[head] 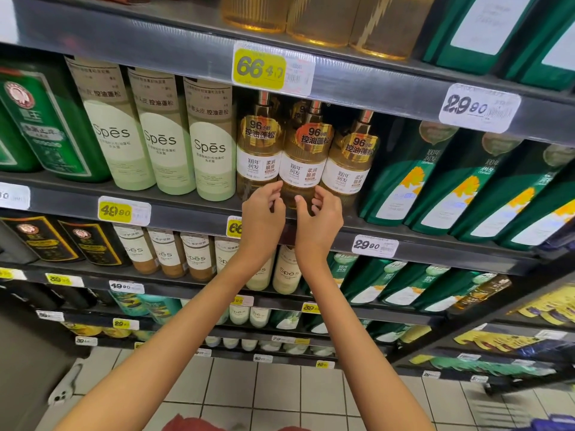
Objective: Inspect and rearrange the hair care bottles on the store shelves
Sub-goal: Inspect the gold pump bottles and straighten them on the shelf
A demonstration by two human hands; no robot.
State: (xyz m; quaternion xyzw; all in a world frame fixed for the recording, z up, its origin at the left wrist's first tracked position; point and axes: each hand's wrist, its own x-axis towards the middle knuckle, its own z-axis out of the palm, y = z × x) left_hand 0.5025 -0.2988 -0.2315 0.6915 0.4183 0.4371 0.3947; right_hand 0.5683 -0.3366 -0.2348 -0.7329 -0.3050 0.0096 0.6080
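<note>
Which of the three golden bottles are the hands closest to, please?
The middle golden bottle: the left hand and right hand flank its base, and its sticker is orange, not gold.

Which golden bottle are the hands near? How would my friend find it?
Look under the yellow 66 price tag. Three golden bottles stand between pale Spes bottles and green ones. It's the middle bottle, between the left hand and right hand, wearing the only orange sticker.

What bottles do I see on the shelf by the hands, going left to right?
Dark green bottles with a round red logo → three pale green Spes bottles → three golden see-through pump bottles → dark green bottles with yellow flower labels.
</note>
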